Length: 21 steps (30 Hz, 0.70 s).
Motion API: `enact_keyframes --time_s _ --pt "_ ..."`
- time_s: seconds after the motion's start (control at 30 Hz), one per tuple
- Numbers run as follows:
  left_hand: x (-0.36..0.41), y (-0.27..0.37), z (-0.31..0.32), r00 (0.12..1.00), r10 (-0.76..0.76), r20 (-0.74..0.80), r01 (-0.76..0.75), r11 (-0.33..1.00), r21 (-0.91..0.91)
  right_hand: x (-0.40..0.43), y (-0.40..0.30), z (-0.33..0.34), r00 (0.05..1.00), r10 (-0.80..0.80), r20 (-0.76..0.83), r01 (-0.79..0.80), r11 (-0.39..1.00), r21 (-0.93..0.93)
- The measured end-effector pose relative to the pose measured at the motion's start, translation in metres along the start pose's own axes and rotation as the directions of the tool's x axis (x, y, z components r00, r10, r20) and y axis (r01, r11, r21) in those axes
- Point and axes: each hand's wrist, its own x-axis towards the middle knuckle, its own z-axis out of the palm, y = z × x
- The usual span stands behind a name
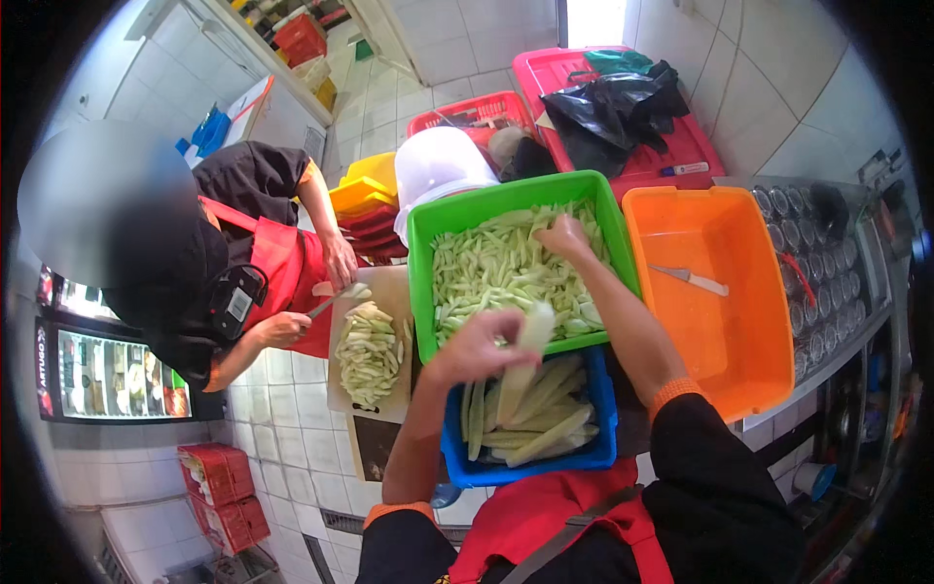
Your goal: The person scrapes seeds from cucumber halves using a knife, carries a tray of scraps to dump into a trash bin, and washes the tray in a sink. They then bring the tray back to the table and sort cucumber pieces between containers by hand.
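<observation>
My left hand [485,344] grips a long, pale green peeled vegetable [518,383], somewhat blurred, above the near edge of a green plastic bin [417,292]. That bin holds a deep layer of cut vegetable pieces [481,255]. Inside it, towards the far right, my right hand [565,237] touches the pieces; its fingertips are partly hidden, so whether it holds any is unclear. Closest to my body, a blue bin [529,478] contains several long peeled vegetables [551,438]. A knife with a pale handle [704,282] lies in the orange bin [781,343] at the right.
At the left, a co-worker [284,263] cuts with a knife [328,303] over a cutting board [394,281] bearing a heap of cut pieces [368,350]. Behind the green bin are a white bucket [441,160] and a red lid [536,73] with a black bag [606,109]. Glasses [810,248] stand right.
</observation>
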Motion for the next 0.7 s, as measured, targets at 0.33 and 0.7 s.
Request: enact_keyframes --time_s 0.33,0.7 --pt "0.042 -0.018 -0.029 0.986 -0.093 -0.136 0.133 0.936 0.326 -0.019 -0.009 0.005 0.960 -0.277 -0.043 0.264 0.840 0.474" --pt "0.092 -0.103 -0.093 0.992 -0.033 -0.120 0.117 0.578 0.807 -0.151 -0.042 -0.106 0.817 -0.574 0.048 0.421 0.652 0.631"
